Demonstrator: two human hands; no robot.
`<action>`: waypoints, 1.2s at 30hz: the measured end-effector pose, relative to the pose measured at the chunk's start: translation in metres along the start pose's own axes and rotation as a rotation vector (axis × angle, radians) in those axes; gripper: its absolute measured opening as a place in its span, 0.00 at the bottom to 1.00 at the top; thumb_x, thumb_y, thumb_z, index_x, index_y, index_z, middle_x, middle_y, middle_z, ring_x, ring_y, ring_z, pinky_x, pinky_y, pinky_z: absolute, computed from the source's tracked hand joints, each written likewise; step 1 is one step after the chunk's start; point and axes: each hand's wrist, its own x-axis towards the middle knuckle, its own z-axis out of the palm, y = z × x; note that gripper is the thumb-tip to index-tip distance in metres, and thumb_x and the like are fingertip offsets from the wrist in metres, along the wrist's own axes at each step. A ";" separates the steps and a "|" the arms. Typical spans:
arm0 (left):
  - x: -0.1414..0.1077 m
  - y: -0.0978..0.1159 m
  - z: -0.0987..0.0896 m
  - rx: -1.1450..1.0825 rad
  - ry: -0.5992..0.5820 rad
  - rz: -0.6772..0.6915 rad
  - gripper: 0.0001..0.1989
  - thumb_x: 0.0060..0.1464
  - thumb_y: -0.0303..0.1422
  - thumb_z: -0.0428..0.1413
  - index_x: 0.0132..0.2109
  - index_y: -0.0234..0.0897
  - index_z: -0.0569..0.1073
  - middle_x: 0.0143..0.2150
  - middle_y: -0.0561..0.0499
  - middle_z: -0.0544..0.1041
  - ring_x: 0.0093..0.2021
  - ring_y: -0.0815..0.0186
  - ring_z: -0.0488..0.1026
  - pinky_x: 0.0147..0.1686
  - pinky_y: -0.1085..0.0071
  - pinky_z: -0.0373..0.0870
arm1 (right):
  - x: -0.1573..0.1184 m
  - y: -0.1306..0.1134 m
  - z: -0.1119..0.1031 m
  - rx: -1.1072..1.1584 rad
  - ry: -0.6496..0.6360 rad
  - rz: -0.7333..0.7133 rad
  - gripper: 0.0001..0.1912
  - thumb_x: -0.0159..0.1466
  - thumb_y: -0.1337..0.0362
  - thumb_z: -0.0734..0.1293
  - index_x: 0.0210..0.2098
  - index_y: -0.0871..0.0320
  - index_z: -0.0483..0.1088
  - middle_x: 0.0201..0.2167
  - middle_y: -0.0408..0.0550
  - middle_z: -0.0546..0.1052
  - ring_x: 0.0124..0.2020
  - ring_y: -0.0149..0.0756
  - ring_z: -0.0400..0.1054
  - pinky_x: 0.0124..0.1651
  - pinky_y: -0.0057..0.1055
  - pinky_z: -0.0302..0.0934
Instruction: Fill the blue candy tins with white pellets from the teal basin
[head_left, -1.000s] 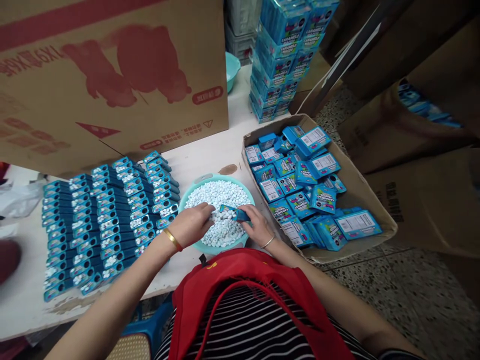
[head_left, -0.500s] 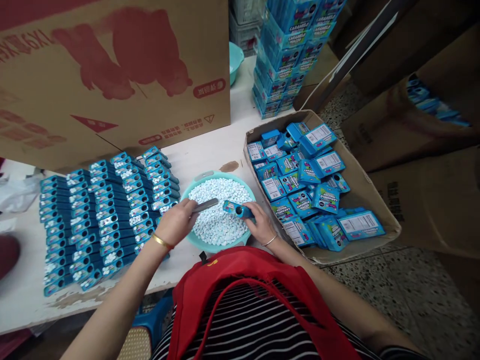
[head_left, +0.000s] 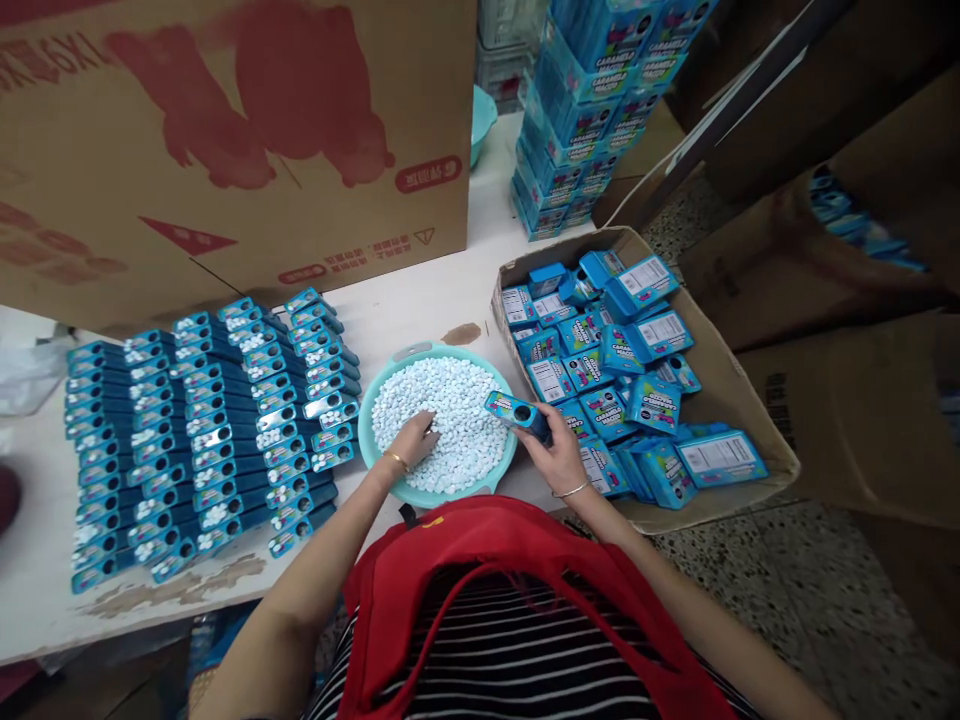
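Observation:
A light green bowl full of small pale candies stands in front of the red apron. My left hand is down in the candies on the bowl's left side, its fingers curled; what they hold is too hidden to tell. Over the bowl's right edge, my right hand grips a small blue box, tilted, with a dark round hole in its top face. Rows of similar blue boxes stand on the left, many with candies on top.
An open carton with many loose blue boxes is at the right. Behind it rises a stack of wrapped blue packs. A large brown carton stands at the back left of the white table. More cartons are at the far right.
My left hand has moved right and down into the candies; the grey metal tool it held is no longer visible. My right hand has shifted right with the blue box.

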 end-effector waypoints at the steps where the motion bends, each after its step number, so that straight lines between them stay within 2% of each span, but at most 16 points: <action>1: -0.006 -0.001 -0.007 -0.019 0.004 0.013 0.08 0.56 0.30 0.49 0.42 0.34 0.68 0.41 0.46 0.72 0.42 0.62 0.70 0.45 0.67 0.67 | -0.001 0.000 0.001 -0.006 0.000 -0.001 0.19 0.60 0.58 0.67 0.49 0.54 0.64 0.44 0.51 0.74 0.45 0.43 0.69 0.49 0.41 0.64; 4: -0.030 0.001 -0.036 -0.116 0.039 0.092 0.09 0.58 0.34 0.49 0.43 0.35 0.67 0.39 0.48 0.72 0.38 0.65 0.69 0.42 0.68 0.67 | 0.000 0.000 0.002 -0.034 -0.024 -0.028 0.18 0.61 0.59 0.66 0.50 0.55 0.64 0.44 0.52 0.73 0.46 0.44 0.68 0.49 0.41 0.64; 7: -0.050 0.014 -0.072 -0.161 0.072 0.200 0.11 0.59 0.35 0.49 0.46 0.35 0.66 0.41 0.47 0.72 0.39 0.65 0.69 0.42 0.67 0.67 | 0.003 -0.003 0.005 -0.072 -0.080 -0.080 0.17 0.62 0.64 0.63 0.51 0.55 0.64 0.46 0.53 0.72 0.48 0.45 0.67 0.51 0.43 0.64; 10: -0.061 0.036 -0.106 -0.074 0.040 0.273 0.11 0.59 0.34 0.48 0.47 0.36 0.66 0.41 0.47 0.72 0.40 0.65 0.69 0.43 0.66 0.67 | 0.006 -0.008 0.013 -0.090 -0.125 -0.158 0.19 0.61 0.68 0.61 0.51 0.54 0.64 0.46 0.53 0.71 0.50 0.45 0.65 0.55 0.47 0.61; 13: -0.063 0.062 -0.131 0.065 -0.029 0.312 0.10 0.60 0.33 0.48 0.47 0.35 0.67 0.43 0.45 0.72 0.43 0.63 0.70 0.44 0.65 0.67 | 0.008 -0.014 0.024 -0.069 -0.160 -0.223 0.22 0.58 0.72 0.60 0.52 0.54 0.63 0.47 0.51 0.72 0.51 0.44 0.65 0.60 0.49 0.57; 18: -0.061 0.110 -0.151 0.453 -0.172 0.167 0.08 0.58 0.28 0.48 0.44 0.32 0.68 0.41 0.43 0.73 0.37 0.62 0.72 0.35 0.67 0.68 | 0.008 -0.019 0.036 -0.038 -0.183 -0.288 0.23 0.58 0.74 0.59 0.52 0.54 0.63 0.47 0.52 0.71 0.52 0.44 0.65 0.63 0.51 0.54; 22: -0.065 0.142 -0.156 0.641 -0.156 0.136 0.11 0.58 0.23 0.44 0.43 0.32 0.69 0.37 0.43 0.73 0.33 0.62 0.73 0.30 0.68 0.66 | 0.005 -0.017 0.038 -0.027 -0.194 -0.307 0.22 0.59 0.74 0.59 0.52 0.55 0.62 0.48 0.53 0.72 0.52 0.44 0.65 0.63 0.53 0.53; 25: -0.071 0.154 -0.161 0.690 -0.141 0.171 0.11 0.59 0.23 0.43 0.41 0.33 0.70 0.34 0.44 0.72 0.35 0.61 0.73 0.31 0.69 0.67 | 0.004 -0.016 0.039 -0.021 -0.197 -0.301 0.22 0.59 0.73 0.59 0.53 0.54 0.62 0.48 0.52 0.72 0.52 0.44 0.65 0.63 0.54 0.53; 27: -0.073 0.147 -0.163 0.686 -0.106 0.171 0.12 0.59 0.23 0.43 0.41 0.34 0.70 0.35 0.44 0.72 0.37 0.60 0.72 0.32 0.68 0.67 | 0.004 -0.014 0.038 -0.014 -0.195 -0.292 0.22 0.59 0.73 0.59 0.53 0.54 0.62 0.48 0.52 0.72 0.52 0.44 0.66 0.63 0.54 0.53; 30: -0.070 0.105 -0.154 0.625 -0.039 0.075 0.11 0.61 0.27 0.43 0.44 0.35 0.69 0.40 0.44 0.72 0.39 0.59 0.72 0.34 0.67 0.68 | 0.004 -0.011 0.034 -0.008 -0.169 -0.259 0.22 0.60 0.72 0.59 0.53 0.54 0.62 0.48 0.52 0.72 0.52 0.44 0.65 0.63 0.52 0.53; 32: -0.063 0.062 -0.134 0.543 -0.049 -0.032 0.11 0.61 0.30 0.44 0.45 0.34 0.69 0.42 0.42 0.72 0.40 0.58 0.72 0.35 0.65 0.68 | 0.005 -0.009 0.028 -0.013 -0.131 -0.220 0.21 0.61 0.71 0.60 0.53 0.54 0.62 0.48 0.52 0.72 0.52 0.44 0.66 0.63 0.52 0.53; 34: -0.054 0.024 -0.104 0.423 -0.114 -0.121 0.11 0.58 0.26 0.44 0.43 0.32 0.70 0.43 0.39 0.72 0.41 0.56 0.72 0.37 0.62 0.68 | 0.007 -0.006 0.020 -0.024 -0.099 -0.182 0.19 0.61 0.68 0.61 0.53 0.53 0.63 0.48 0.52 0.72 0.52 0.44 0.66 0.63 0.51 0.53; 36: -0.041 0.000 -0.069 0.296 -0.131 -0.128 0.10 0.57 0.25 0.45 0.43 0.32 0.69 0.44 0.39 0.72 0.44 0.56 0.72 0.41 0.61 0.68 | 0.008 -0.004 0.012 -0.034 -0.087 -0.152 0.18 0.62 0.66 0.62 0.52 0.53 0.64 0.48 0.52 0.72 0.51 0.45 0.66 0.61 0.52 0.54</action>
